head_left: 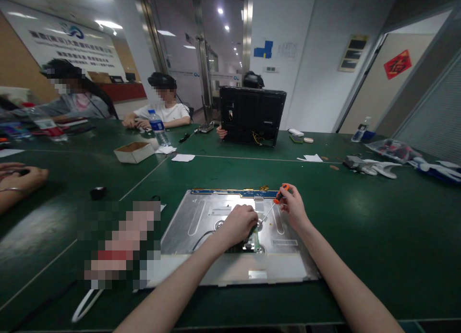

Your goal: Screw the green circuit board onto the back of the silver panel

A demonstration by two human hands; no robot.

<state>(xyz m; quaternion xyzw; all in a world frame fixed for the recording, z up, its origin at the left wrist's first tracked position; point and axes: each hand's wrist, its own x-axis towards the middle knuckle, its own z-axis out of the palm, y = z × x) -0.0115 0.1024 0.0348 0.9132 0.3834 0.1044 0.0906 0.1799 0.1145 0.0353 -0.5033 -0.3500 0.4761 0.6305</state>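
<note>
Silvery sheet metal fills the near edge of the green table (360,218): a flat display panel (201,227) lies back-side up, squarely in front of the person, so both forearms can reach over it without stretching. It is a pressed steel back with shallow stamped ribs and round bosses, a pale frosted strip along its near edge and a thin blue board edge along its far edge. A black cable (201,237) curls across it toward the middle.

Near the panel's centre sits a small green circuit board (255,239). The left hand (239,223) is curled down over it, fingers together and pressing, seemingly to keep it from shifting; how much it actually grips I cannot tell. The right hand (293,208) is closed around an orange-handled screwdriver (275,203), pinched high on the handle with the shaft slanting down and left, its tip meeting the panel just beside the left hand's knuckles. That tilt keeps the handle clear of the other hand.

To the left, another person's hand (21,177) rests on the table, well apart. Farther back lie an open cardboard box (134,152) and a water bottle (158,126), and a black monitor shell (252,114) stands upright with someone behind it. Two more seated people work at the far left.
</note>
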